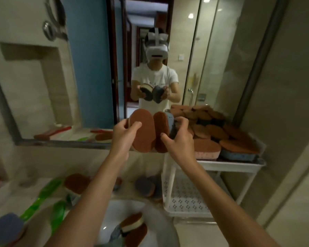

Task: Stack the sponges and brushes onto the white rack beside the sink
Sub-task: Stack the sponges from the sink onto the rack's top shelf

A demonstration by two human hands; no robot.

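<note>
Two oval sponges are held up in front of the mirror (89, 68), one in each hand, just left of the white rack (230, 165). The cream-bodied sponge (144, 138) is gripped at its left edge by the left hand (122, 134), with the thumb laid across its brown scouring face. The blue-bodied sponge (161, 129) is clasped by the right hand (179, 139), with the fingers curled over the blue foam and the thumb set against the brown side. Both sponges are stood on end, with their long axes close to vertical; the brown face of the left one is turned to the camera, while the right one is seen more edge-on. The two are held side by side, touching or nearly so.

The rack's top tier is piled with more sponges (210, 132), most with their brown faces up. Further sponges are seen in the sink (111, 211) below the arms, and green brushes (48, 191) are laid on the surface at the left. The print on the shirt in the reflection is too blurred to be read.
</note>
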